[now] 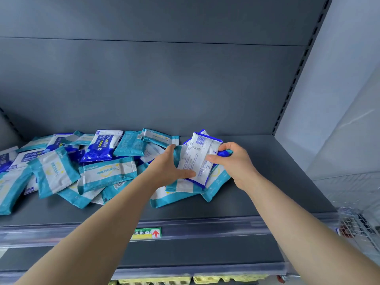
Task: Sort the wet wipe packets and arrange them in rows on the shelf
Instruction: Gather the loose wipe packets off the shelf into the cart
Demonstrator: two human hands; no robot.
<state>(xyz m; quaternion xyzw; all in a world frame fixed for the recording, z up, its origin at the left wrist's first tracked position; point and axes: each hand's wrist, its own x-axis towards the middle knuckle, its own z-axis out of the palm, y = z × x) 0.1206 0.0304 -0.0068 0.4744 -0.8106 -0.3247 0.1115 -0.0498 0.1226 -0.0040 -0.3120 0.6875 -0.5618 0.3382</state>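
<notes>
A loose heap of wet wipe packets covers the left and middle of the grey shelf [267,182]. Some are teal and white [107,171], others dark blue and white [102,149]. Both hands hold a dark blue and white packet [197,159], back side up, tilted above teal packets at the heap's right end. My left hand [168,167] grips its left edge, thumb on the front near the bottom. My right hand [232,161] pinches its right edge. More blue packets stand hidden behind it.
The shelf's right part is bare grey metal up to the side wall [329,99]. A price strip with a green label and red arrow [147,233] runs along the front edge. A wire basket [359,227] sits at the right. Yellow egg cartons [185,280] show below.
</notes>
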